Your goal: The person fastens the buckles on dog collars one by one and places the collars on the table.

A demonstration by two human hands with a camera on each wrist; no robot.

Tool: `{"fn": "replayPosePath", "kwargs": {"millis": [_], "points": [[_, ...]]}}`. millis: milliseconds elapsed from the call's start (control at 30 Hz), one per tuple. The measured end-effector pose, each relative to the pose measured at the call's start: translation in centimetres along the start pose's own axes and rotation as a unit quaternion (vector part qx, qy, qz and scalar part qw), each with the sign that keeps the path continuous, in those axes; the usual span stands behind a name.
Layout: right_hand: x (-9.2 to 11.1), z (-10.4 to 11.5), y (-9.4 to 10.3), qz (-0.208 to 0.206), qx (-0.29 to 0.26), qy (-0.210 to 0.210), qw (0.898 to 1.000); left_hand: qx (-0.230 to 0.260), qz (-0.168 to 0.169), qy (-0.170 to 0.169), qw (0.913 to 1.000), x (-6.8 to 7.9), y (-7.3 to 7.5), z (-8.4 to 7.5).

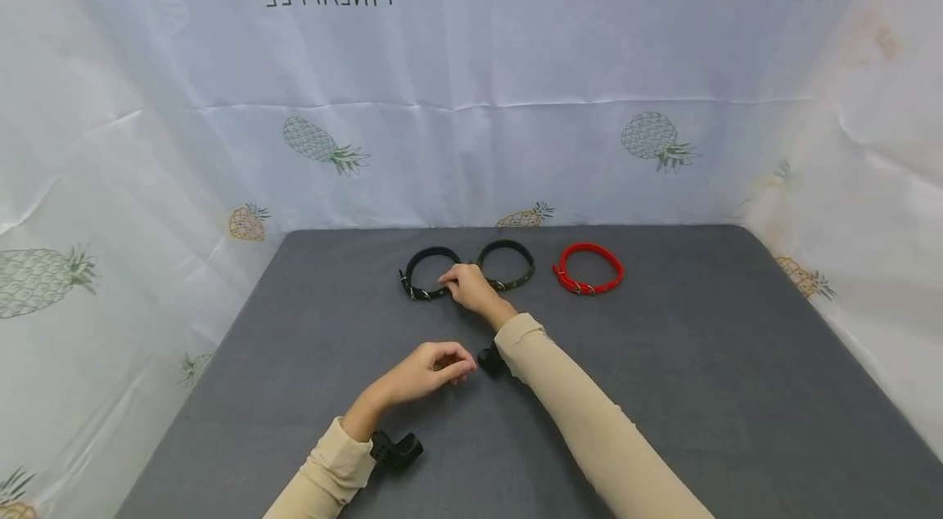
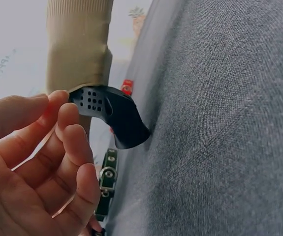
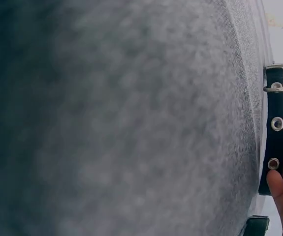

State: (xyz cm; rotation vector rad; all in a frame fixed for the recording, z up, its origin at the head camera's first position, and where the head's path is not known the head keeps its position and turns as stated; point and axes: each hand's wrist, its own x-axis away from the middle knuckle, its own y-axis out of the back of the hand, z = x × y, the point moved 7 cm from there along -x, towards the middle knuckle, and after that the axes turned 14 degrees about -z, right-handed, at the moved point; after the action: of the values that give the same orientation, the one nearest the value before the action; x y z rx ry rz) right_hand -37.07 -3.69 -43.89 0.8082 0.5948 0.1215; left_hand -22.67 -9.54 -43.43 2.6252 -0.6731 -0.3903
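Note:
Three buckled collars stand in a row near the far edge of the table: a black collar (image 1: 414, 265) at left, a dark green collar (image 1: 528, 266) in the middle and a red collar (image 1: 617, 261) at right. My right hand (image 1: 472, 287) pinches the right side of the black collar. In the right wrist view, the thumb lies by an eyelet of the black collar (image 3: 277, 105), with other fingers behind the band. Nearer to me, my left hand (image 1: 430, 372) hovers over the table with loosely curled fingers and nothing in them.
The grey tabletop (image 1: 700, 388) runs back to a white curtain (image 1: 471, 167) printed with pineapples, which also hangs along both sides. My right forearm (image 1: 589, 421) crosses the middle of the table. Black wrist mounts (image 1: 398, 450) hang below the sleeve cuffs.

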Motion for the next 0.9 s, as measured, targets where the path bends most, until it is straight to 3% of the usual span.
{"fn": "replayPosePath", "kwargs": {"millis": [200, 333, 700, 900], "points": [[-0.1, 0.1, -0.6, 0.034, -0.028, -0.036, 0.998, 0.004, -0.007, 0.0, 1.0, 0.3, 0.2, 0.0], [-0.2, 0.2, -0.6, 0.04, -0.022, -0.033, 0.998, 0.006, -0.006, 0.003, 1.0, 0.3, 0.0, -0.2], [-0.1, 0.7, -0.2, 0.04, -0.039, 0.008, 0.998, 0.007, -0.01, -0.003, 0.9999, 0.0, 0.0, -0.4], [1.0, 1.0, 1.7, 0.02, -0.069, 0.034, 0.997, -0.002, -0.024, -0.007, 0.9997, -0.5, 0.3, -0.4]]}}
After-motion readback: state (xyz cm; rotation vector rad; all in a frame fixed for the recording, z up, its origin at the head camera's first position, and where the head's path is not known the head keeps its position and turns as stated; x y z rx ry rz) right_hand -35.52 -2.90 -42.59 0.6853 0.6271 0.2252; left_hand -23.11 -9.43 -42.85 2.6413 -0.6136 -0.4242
